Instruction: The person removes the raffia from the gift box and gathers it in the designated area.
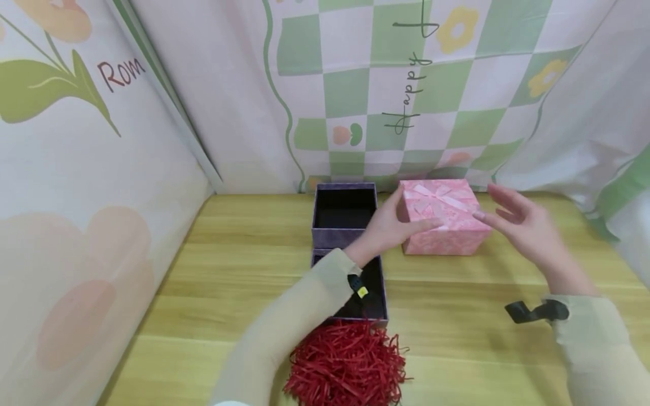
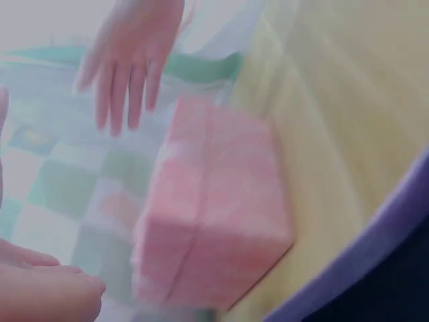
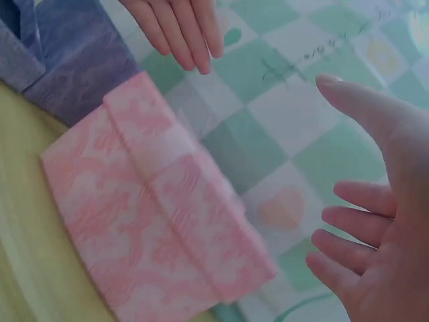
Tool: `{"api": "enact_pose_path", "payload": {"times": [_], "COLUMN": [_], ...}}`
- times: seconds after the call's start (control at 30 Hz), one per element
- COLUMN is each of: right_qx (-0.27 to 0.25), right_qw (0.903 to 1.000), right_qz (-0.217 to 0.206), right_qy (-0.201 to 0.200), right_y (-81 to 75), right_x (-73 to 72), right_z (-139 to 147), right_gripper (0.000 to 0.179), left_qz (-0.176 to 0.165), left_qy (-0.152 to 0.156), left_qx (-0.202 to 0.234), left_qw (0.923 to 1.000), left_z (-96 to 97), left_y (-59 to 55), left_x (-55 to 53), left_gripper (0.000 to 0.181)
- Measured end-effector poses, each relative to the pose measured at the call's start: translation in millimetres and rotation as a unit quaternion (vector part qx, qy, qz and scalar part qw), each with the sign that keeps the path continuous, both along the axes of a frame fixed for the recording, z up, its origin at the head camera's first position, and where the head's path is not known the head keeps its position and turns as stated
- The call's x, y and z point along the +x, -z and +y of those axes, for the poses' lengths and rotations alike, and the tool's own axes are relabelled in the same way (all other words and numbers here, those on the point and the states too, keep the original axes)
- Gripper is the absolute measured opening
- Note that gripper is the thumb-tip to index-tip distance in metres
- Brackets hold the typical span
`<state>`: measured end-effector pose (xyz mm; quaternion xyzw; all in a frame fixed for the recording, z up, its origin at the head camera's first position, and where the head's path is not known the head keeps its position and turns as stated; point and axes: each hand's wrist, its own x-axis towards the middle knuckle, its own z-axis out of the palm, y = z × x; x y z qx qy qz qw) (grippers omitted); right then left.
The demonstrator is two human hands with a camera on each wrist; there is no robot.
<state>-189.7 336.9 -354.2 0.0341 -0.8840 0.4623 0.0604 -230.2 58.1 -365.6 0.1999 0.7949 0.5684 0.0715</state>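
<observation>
A pink gift box (image 1: 444, 241) with a ribbon bow on its lid stands at the back of the wooden table. My left hand (image 1: 388, 223) is at the box's left side, thumb stretched in front of it and fingers behind its left edge. In the left wrist view a gap shows between that hand and the box. My right hand (image 1: 525, 225) hovers at the right side, fingers spread; the right wrist view shows it apart from the pink box (image 3: 127, 208). Left of the pink box lies an opened dark purple box (image 1: 337, 238) with a black inside, partly covered by my left arm.
A heap of red shredded paper (image 1: 350, 363) lies in front of the purple box, beside my left forearm. A checkered curtain (image 1: 350, 96) hangs right behind the boxes. Another printed cloth (image 1: 76, 225) stands along the table's left edge.
</observation>
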Motion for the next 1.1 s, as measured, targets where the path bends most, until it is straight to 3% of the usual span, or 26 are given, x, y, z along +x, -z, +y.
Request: {"api": "enact_pose_path", "payload": {"times": [0.13, 0.3, 0.43, 0.53, 0.63, 0.87, 1.1], "right_qx": [-0.034, -0.068, -0.077, -0.072, -0.057, -0.040, -0.034], "right_qw": [0.9991, 0.9948, 0.9928, 0.9933, 0.9952, 0.9977, 0.9987], "right_qz": [-0.023, -0.051, -0.057, -0.061, -0.060, -0.053, -0.037], "right_qy": [-0.013, -0.056, -0.073, -0.066, -0.052, -0.010, 0.000], "right_y": [22.5, 46.4, 58.5, 63.9, 66.3, 67.7, 69.2], "right_x": [-8.0, -16.9, -22.8, -26.8, -29.3, -31.0, -30.4], "right_z": [10.9, 16.4, 15.1, 12.1, 7.9, 2.6, 2.9], "right_gripper": [0.080, 0.089, 0.095, 0.099, 0.100, 0.098, 0.097], "left_qz": [0.006, 0.021, -0.001, -0.039, -0.056, -0.022, 0.004], "left_qy": [0.006, 0.003, -0.030, -0.060, -0.073, -0.071, -0.061], "left_qx": [0.023, 0.073, 0.041, 0.011, -0.009, -0.013, -0.009], "left_qw": [0.9997, 0.9971, 0.9987, 0.9974, 0.9957, 0.9971, 0.9981], "left_z": [18.0, 29.4, 35.4, 38.1, 38.9, 39.1, 38.5], "left_y": [15.9, 30.0, 37.6, 43.3, 48.0, 53.4, 54.8], "left_x": [3.6, -1.6, -8.1, -11.2, -12.6, -16.0, -18.0], "left_gripper": [0.107, 0.116, 0.115, 0.116, 0.115, 0.111, 0.107]}}
